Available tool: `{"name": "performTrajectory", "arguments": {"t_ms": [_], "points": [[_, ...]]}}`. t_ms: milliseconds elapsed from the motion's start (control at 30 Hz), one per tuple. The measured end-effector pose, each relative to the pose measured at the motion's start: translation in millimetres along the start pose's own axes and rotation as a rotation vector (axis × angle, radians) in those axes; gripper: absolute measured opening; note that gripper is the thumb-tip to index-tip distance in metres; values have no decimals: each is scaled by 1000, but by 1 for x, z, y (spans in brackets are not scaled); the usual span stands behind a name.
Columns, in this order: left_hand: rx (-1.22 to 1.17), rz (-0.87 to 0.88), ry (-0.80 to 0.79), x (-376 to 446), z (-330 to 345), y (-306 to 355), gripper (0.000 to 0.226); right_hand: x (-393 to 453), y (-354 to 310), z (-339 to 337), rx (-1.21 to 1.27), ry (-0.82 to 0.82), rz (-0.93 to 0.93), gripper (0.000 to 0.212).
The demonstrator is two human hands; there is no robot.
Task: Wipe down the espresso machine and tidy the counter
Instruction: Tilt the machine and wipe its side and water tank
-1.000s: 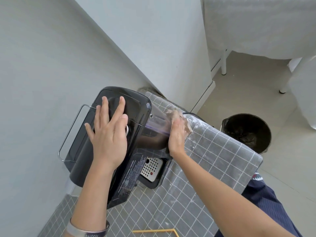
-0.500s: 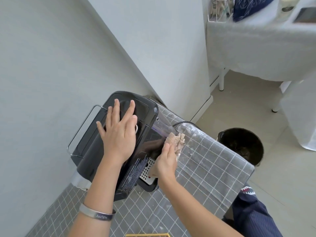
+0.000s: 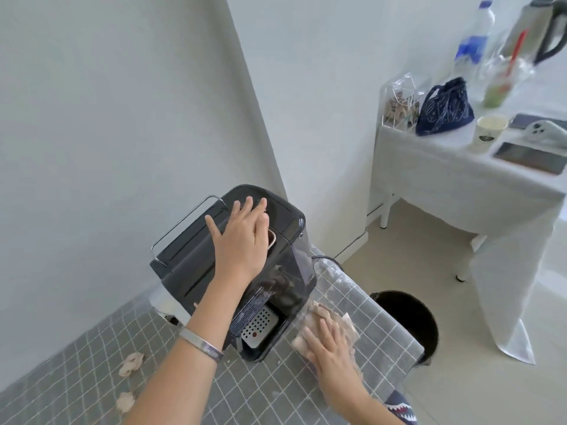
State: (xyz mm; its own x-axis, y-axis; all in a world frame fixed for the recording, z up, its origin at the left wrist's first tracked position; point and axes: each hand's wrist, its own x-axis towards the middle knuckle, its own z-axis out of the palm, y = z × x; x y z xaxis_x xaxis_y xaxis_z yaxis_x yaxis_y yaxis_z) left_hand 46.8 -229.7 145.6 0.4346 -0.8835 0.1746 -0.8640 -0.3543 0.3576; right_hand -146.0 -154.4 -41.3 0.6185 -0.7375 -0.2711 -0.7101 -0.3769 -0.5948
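Since the earlier frame, the right hand (image 3: 329,348) has dropped from the side of the glossy black espresso machine (image 3: 242,265) to the grey grid-patterned cloth tabletop (image 3: 352,302), just in front of the machine's right front corner. Its grip is loose: the fingers lie flat and spread, pressing a crumpled beige paper wipe (image 3: 325,317) onto the cloth rather than closing round it. The left hand (image 3: 242,240) rests palm-down on top of the machine, fingers spread and open, gripping nothing, bracing the machine. A silver bangle (image 3: 201,343) circles that wrist.

The machine stands at the far end of the tabletop, against the pale wall. Its perforated metal drip tray (image 3: 260,326) shows at the front of its base, left of the wipe. Two small crumpled beige scraps (image 3: 132,361) lie on the tabletop, well to the left of the machine. A black round bin (image 3: 408,320) stands on the floor, to the right of the machine and below the tabletop edge.

Risks, as I judge them: the wipe looks frayed and may shed more bits onto the cloth. Hard rubbing may drag the cloth and shift the machine toward the edge. The scraps are still to be cleared.
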Motion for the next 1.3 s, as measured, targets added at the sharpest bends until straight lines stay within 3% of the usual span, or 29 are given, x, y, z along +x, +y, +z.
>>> {"name": "performTrajectory", "arguments": {"t_ms": [167,267,333,500,800,1100,1300], "points": [[-286,-98,457,-12,-33,-10,27,-8,-43,-55,241,227,-135,28],[-261,-180,580,-3,-56,-44,25,-9,-95,-111,586,182,-78,20],[-219,-267,517,7,-64,-71,24,-1,-120,-136,813,111,-12,18],[-169,-404,161,31,-64,-111,23,28,-148,-162,1085,-13,148,26],[-216,-434,14,41,-71,-100,23,43,-154,-163,1245,-102,189,20],[-256,-534,-42,41,-75,-100,18,49,-147,-178,1148,-142,151,19],[-429,-673,13,19,-91,-117,23,98,-151,-220,833,-116,16,30]]}}
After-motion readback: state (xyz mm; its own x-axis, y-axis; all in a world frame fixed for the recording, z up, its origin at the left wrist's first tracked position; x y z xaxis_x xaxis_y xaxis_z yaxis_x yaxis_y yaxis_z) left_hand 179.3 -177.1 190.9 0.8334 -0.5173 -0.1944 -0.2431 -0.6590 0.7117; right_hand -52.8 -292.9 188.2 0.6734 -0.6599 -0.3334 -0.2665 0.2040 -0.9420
